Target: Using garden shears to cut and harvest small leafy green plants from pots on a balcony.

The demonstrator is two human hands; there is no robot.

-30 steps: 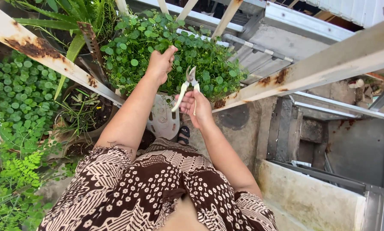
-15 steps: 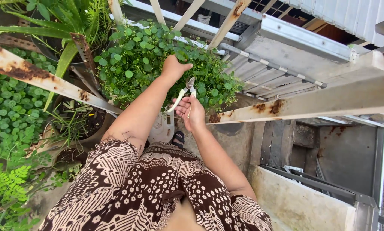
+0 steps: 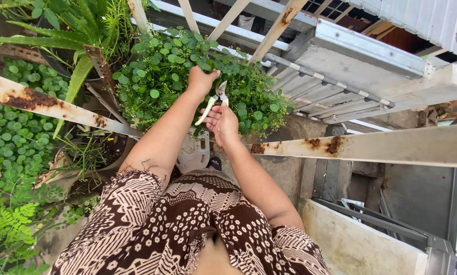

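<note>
The white clippers [image 3: 212, 101] are being held closer to the fisted left hand [image 3: 200, 80] by the right hand [image 3: 222, 122], with leafy plant [image 3: 167, 71] stems being pinched beside rusty rails [image 3: 60, 109]

rusty rail [image 3: 361, 147], aloe [image 3: 78, 71], concrete trough [image 3: 363, 242]

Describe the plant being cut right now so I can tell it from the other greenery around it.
Start at the rusty white metal rail crossing the left side. Beyond its far end, a dense mound of small round leaves fills the top centre. The left hand grips its stems and the right hand holds white-handled pruning shears to it. Unlike the long-bladed spiky plant to its left, it is bushy and round-leaved.
</note>
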